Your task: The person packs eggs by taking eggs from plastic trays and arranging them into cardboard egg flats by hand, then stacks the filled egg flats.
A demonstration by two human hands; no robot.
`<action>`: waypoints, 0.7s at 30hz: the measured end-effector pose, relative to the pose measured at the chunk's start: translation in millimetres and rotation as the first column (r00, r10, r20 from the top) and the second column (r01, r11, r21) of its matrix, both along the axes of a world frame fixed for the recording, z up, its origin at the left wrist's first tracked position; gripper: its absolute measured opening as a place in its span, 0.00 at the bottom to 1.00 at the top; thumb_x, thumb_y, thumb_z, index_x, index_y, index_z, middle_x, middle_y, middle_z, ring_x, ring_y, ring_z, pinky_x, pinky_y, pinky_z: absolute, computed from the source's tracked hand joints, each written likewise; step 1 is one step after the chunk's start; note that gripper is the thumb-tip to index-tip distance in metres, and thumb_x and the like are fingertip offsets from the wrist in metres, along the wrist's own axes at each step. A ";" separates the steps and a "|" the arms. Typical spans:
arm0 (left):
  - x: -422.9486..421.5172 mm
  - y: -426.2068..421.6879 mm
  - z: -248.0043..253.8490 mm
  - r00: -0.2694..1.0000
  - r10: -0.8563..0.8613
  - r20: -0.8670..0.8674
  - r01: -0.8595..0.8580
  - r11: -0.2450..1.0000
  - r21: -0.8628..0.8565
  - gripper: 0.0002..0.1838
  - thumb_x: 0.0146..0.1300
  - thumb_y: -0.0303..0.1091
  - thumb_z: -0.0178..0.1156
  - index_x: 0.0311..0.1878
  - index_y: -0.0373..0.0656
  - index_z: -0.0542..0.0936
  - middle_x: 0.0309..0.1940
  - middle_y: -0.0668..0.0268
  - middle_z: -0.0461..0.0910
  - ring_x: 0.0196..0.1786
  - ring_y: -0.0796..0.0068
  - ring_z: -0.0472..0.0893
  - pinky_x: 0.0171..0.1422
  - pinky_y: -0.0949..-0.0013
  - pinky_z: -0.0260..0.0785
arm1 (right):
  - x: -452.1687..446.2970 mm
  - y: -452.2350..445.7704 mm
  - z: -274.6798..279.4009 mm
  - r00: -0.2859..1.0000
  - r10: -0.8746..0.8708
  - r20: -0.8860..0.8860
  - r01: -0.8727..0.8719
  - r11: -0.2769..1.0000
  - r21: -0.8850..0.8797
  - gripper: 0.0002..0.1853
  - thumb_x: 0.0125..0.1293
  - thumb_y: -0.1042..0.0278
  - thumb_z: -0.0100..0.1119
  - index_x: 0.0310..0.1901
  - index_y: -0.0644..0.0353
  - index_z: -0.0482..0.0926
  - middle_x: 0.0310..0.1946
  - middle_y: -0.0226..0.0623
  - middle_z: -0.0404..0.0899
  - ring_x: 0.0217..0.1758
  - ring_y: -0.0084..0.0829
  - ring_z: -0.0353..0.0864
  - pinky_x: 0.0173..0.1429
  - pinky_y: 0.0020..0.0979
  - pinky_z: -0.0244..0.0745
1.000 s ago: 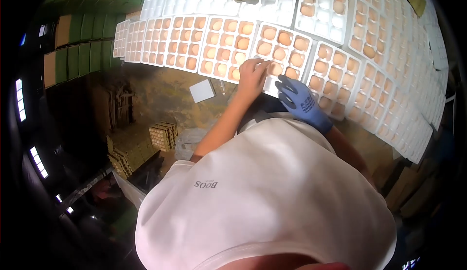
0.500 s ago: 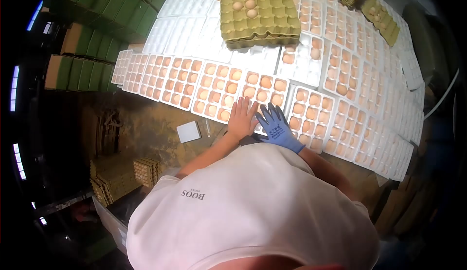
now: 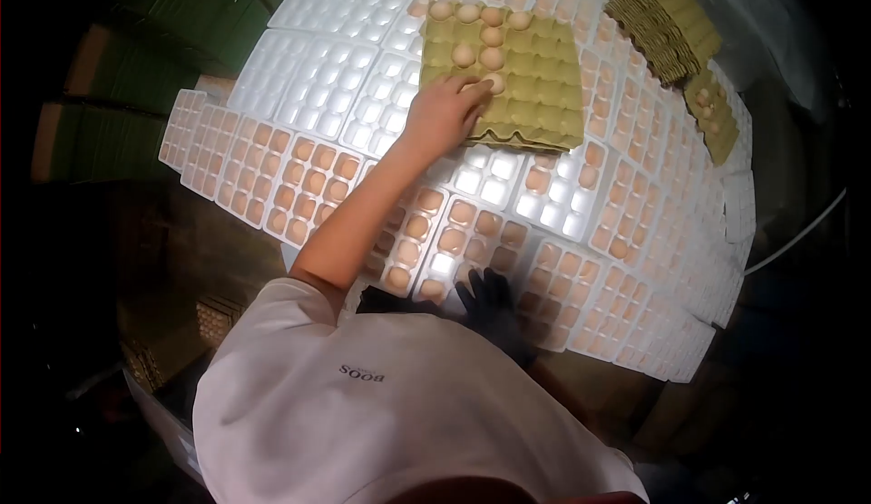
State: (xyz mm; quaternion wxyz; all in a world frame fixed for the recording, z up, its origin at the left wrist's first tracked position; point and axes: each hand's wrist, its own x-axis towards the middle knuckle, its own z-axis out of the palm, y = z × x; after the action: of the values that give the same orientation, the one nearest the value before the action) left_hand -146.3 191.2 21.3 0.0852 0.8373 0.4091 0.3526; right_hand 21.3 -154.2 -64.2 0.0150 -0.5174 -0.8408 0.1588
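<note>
Bare, my left hand [image 3: 445, 112] reaches across to the olive-green egg tray [image 3: 544, 78]. Its fingertips close on a pale egg [image 3: 494, 83] at the near end of a column, and the egg appears to sit in its pocket. Several other eggs [image 3: 491, 38] stand behind it. In a dark-looking glove, my right hand [image 3: 492, 303] is low at the front, fingers spread over the near edge of a white egg tray [image 3: 439, 232]. One egg [image 3: 465, 274] there lies close to the gloved fingertips; whether they touch it I cannot tell.
Many white trays of brown eggs [image 3: 314, 181] cover the table. Unfilled white trays [image 3: 313, 82] lie at the back left. Stacked olive trays [image 3: 653, 28] stand at the back right. Green boxes [image 3: 172, 5] are piled on the left.
My left hand has gone from the near white tray up to the egg on the green tray. My right hand stays over the near tray. The view has shifted, with trays sitting lower.
</note>
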 end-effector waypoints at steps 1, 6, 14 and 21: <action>9.2 28.6 -3.9 0.991 -0.054 -0.118 0.049 0.998 -0.049 0.22 0.60 0.33 0.71 0.59 0.48 0.83 0.50 0.59 0.83 0.53 0.53 0.83 0.56 0.52 0.77 | -0.1 6.3 16.3 1.000 -0.006 -0.013 0.006 0.999 -0.048 0.32 0.74 0.47 0.54 0.72 0.59 0.73 0.76 0.53 0.66 0.79 0.58 0.63 0.82 0.60 0.53; 32.8 71.1 0.9 0.958 -0.117 -0.264 0.033 0.953 -0.302 0.22 0.55 0.40 0.75 0.52 0.48 0.81 0.46 0.60 0.81 0.51 0.54 0.83 0.53 0.51 0.77 | 16.1 59.2 60.3 0.912 -0.233 -0.338 0.173 0.964 -0.200 0.27 0.68 0.65 0.64 0.67 0.64 0.77 0.66 0.53 0.78 0.71 0.53 0.76 0.77 0.46 0.67; 4.3 59.4 -5.0 0.990 0.004 0.143 0.045 0.941 -0.334 0.21 0.56 0.38 0.73 0.53 0.45 0.83 0.46 0.59 0.80 0.51 0.56 0.82 0.56 0.56 0.77 | 77.4 320.3 104.4 0.684 -0.354 -0.638 0.583 0.791 0.186 0.31 0.69 0.65 0.68 0.73 0.59 0.75 0.61 0.48 0.84 0.60 0.49 0.84 0.67 0.41 0.76; -16.6 101.3 7.4 0.962 -0.101 -0.254 0.022 0.955 -0.296 0.23 0.54 0.47 0.76 0.51 0.48 0.86 0.50 0.59 0.82 0.58 0.53 0.78 0.64 0.54 0.74 | 79.3 519.1 87.9 0.991 -0.135 -0.001 0.127 0.924 0.362 0.33 0.56 0.58 0.70 0.67 0.45 0.78 0.64 0.41 0.80 0.65 0.45 0.79 0.72 0.45 0.70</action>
State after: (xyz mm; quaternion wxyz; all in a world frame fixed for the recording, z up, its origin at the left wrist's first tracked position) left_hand -162.9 292.5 28.7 0.1622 0.8679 0.4375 0.1703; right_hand 100.6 364.9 23.7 0.1101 -0.5627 -0.8193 -0.0061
